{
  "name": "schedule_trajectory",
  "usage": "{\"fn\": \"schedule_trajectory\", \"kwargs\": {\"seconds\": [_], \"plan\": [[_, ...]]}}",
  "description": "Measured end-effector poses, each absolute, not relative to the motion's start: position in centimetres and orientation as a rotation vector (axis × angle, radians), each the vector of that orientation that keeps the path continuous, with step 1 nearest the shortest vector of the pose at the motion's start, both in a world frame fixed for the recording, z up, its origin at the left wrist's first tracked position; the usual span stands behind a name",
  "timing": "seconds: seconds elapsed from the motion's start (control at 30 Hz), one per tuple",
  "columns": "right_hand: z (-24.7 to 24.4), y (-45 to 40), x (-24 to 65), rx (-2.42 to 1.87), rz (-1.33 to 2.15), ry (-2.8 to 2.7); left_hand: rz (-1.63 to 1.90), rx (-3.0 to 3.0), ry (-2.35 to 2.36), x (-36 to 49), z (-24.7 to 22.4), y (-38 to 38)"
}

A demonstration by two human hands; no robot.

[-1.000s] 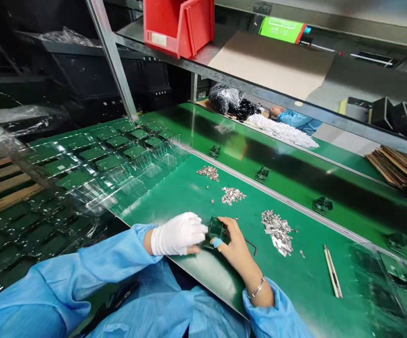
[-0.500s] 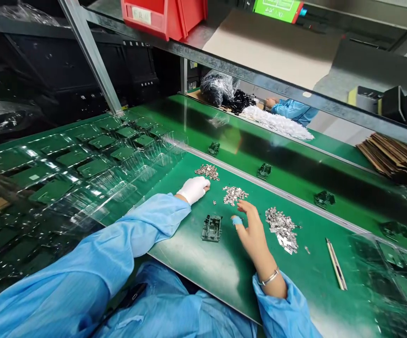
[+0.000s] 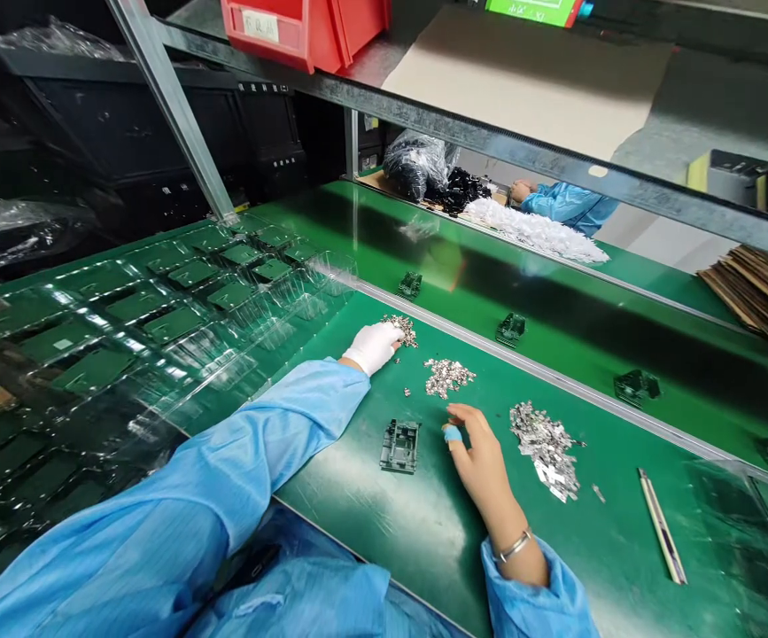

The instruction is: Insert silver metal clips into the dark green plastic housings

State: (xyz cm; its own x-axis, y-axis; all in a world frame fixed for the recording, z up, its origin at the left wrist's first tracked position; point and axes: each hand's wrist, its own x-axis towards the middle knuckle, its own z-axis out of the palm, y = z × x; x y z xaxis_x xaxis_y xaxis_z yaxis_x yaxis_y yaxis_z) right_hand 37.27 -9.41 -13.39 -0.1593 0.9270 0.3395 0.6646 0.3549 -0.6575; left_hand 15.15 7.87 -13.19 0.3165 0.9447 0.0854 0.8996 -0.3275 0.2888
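My left hand [image 3: 374,344], in a white glove, reaches out to the far pile of small metal parts [image 3: 402,329] and its fingertips touch the pile. My right hand [image 3: 475,446], bare with a blue cot on one fingertip and a bracelet at the wrist, rests on the green mat with fingers loosely curled, just below the middle pile of metal parts [image 3: 447,376]. A dark plastic frame [image 3: 399,445] lies flat on the mat between my arms, with neither hand on it. A larger pile of metal clips [image 3: 546,447] lies to the right.
Clear plastic trays [image 3: 158,310] holding green boards cover the left side. A pen-like tool [image 3: 661,537] lies at the right. Dark frames [image 3: 510,329] ride the green conveyor beyond. A red bin [image 3: 304,27] sits on the shelf above. Another person's sleeve [image 3: 566,204] shows across the line.
Both hands let go of the dark plastic frame, which now lies on the mat. My left hand reached forward to the far pile; my right hand moved up towards the middle pile.
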Motion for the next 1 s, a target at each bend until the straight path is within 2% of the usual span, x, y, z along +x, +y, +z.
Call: {"fn": "schedule_trajectory", "kwargs": {"seconds": [0.33, 0.53, 1.0], "plan": [[-13.1, -9.8, 37.0, -1.380, 0.412, -1.990, 0.590, 2.187, 1.706, 13.2, -14.2, 8.0], [-13.2, -9.9, 36.9, -1.373, 0.414, -1.999, 0.617, 2.141, 1.662, 12.1, -14.3, 8.5], [-13.2, -9.5, 36.9, -1.384, 0.455, -2.008, 0.342, 2.421, 1.845, 14.7, -12.1, 8.1]]}}
